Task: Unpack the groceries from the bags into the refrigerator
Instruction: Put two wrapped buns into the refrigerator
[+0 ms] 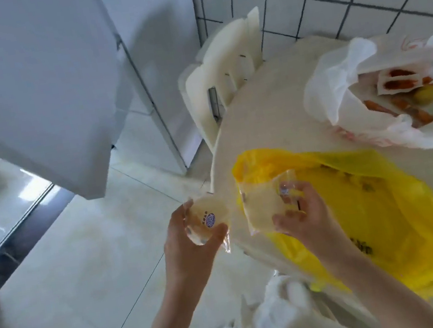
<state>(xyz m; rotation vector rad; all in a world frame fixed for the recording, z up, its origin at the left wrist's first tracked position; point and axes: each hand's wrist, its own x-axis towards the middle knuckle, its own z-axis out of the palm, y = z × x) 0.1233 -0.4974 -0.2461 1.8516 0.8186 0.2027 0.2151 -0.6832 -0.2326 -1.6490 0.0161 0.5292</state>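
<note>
My left hand [191,242] grips a small clear packet of pale bread with a blue round label [209,221], held over the floor just left of the table edge. A second clear packet of pale bread [261,208] is held by my right hand [301,212] above the yellow plastic bag [375,211], which lies flat on the round table [266,109]. At the table's far right, a white plastic bag [339,80] lies open, showing carrots [406,109], yellow fruit and a red packaged item. The refrigerator [25,89] stands at the left with its door [153,68] swung open.
A cream plastic chair [226,76] stands between the table and the refrigerator door. Another white bag [265,327] is bunched at the bottom near my body. The floor is pale tile and a tiled wall rises behind the table.
</note>
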